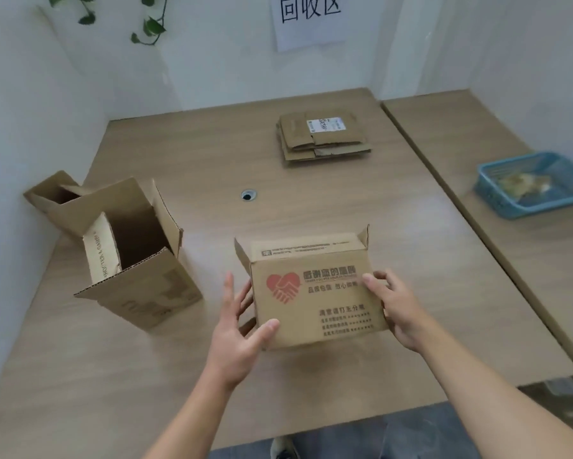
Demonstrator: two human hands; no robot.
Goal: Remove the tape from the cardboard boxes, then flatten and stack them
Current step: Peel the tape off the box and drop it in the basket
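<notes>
We hold the printed box (318, 293) at six o'clock, left hand (242, 323) clasping its left edge, right hand (394, 309) curled round its right edge. Open table (195, 154) runs to the flattened stack (323, 137) at twelve.

Wooden table (212, 154): flattened cardboard stack (324, 137) far, two open boxes (146, 293) left.

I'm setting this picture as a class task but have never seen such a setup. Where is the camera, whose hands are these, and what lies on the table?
The camera is worn on a person's head, looking forward and down, so the arms are their own. Their left hand and right hand hold a heart-printed box by its sides. On the table, two open boxes stand to its left, a stack of flattened boxes lies farther back, and a blue basket sits on the neighbouring table at the right.
</notes>
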